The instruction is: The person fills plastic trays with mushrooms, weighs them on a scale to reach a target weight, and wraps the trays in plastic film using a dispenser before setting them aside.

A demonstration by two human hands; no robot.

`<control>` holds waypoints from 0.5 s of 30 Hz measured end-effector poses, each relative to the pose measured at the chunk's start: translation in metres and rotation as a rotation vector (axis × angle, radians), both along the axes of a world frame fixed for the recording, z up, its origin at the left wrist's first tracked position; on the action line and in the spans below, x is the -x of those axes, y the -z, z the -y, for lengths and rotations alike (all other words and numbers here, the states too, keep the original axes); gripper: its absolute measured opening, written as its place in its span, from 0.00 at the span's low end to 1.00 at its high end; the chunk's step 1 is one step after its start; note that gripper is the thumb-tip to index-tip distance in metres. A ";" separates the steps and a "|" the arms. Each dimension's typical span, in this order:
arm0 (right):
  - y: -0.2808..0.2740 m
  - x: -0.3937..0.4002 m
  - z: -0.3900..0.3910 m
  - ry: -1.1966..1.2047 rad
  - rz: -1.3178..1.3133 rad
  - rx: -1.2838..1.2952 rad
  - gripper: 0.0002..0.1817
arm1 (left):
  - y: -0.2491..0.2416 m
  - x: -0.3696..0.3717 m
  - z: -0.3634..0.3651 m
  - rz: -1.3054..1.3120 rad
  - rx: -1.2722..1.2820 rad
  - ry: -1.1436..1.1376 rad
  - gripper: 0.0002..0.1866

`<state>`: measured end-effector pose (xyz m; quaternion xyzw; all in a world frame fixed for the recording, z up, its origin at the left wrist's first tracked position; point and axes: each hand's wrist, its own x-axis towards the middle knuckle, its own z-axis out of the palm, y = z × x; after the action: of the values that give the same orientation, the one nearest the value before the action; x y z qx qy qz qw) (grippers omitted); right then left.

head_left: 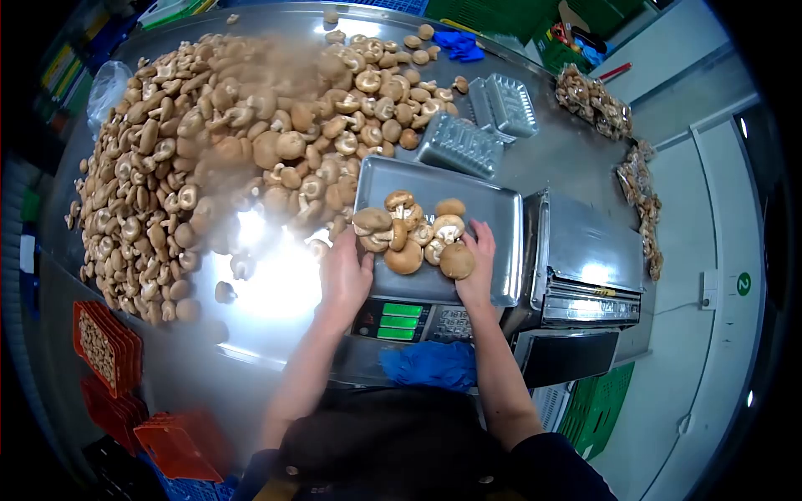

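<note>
Brown mushrooms (405, 257), one small batch, sat on the steel tray (501, 280) between my cupped left hand (344, 274) and right hand (476, 271), grip unclear to me; left of the tray, a large heap (163, 159) lay loose.

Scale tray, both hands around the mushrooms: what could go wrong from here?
The mushrooms are loose and bunched between the left hand and right hand; one could roll out if the hands lift them.
Pressure from either hand on the metal tray could skew any weight reading.
The big pile reaches the tray's side, so a stray mushroom might get mixed in.
</note>
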<state>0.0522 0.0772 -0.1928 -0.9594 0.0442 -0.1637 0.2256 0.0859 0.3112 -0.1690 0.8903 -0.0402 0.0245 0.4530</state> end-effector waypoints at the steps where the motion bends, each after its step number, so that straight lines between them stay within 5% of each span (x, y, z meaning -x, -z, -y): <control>1: 0.000 0.001 0.001 0.005 -0.010 -0.037 0.20 | -0.004 0.003 0.003 0.088 -0.103 -0.005 0.25; 7: -0.009 0.011 0.016 0.037 -0.087 -0.284 0.24 | -0.018 0.012 -0.008 -0.084 -0.137 -0.029 0.23; 8: -0.015 0.016 0.019 0.038 -0.111 -0.358 0.25 | -0.030 0.009 -0.013 -0.101 -0.312 -0.019 0.22; 12: -0.029 0.035 0.016 -0.018 0.017 -0.839 0.25 | -0.031 -0.009 -0.019 0.184 -0.076 -0.007 0.26; 15: -0.034 0.048 0.012 -0.155 -0.061 -0.437 0.25 | -0.041 -0.023 -0.005 0.264 -0.066 0.196 0.25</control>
<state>0.0040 0.0649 -0.1587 -0.8928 0.0116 -0.1032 0.4382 0.1089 0.3164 -0.1280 0.8854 -0.1870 0.0957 0.4146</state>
